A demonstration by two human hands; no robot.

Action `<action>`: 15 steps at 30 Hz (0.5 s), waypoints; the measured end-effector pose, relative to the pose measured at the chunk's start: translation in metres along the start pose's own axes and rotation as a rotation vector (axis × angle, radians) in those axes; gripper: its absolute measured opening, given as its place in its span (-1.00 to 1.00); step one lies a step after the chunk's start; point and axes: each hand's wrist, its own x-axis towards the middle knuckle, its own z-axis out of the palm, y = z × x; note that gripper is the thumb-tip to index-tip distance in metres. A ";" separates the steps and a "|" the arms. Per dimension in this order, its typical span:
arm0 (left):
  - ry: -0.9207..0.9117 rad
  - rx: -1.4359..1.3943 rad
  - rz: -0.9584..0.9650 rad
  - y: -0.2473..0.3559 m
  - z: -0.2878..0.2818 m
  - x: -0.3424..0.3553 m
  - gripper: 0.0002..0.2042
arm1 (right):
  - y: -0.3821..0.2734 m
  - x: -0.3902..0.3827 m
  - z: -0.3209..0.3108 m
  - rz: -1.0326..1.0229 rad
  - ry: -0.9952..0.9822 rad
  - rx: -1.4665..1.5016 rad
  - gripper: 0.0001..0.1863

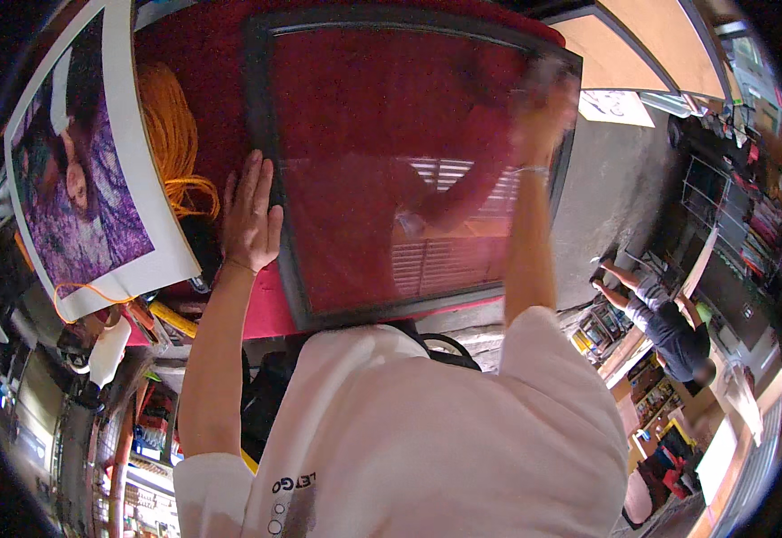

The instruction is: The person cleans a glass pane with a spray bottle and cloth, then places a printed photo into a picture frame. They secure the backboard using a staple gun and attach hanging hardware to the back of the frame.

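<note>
On the red worktop (216,45), close to its near edge, lies a dark-framed pane (391,161), clear and reflective; I have the left hand (252,215) unclenched against its left side, the right hand (548,112) blurred at its far right corner, grip unreadable. Orange rope (165,117) lies left; grey floor (599,188) opens past the right edge.

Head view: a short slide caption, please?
Left hand at the left edge of a reflective dark-framed pane, right hand blurred over its far right corner.
</note>
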 end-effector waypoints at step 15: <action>-0.047 0.081 -0.004 0.004 -0.006 0.005 -0.29 | -0.257 -0.016 0.024 -0.422 -0.064 0.392 -0.53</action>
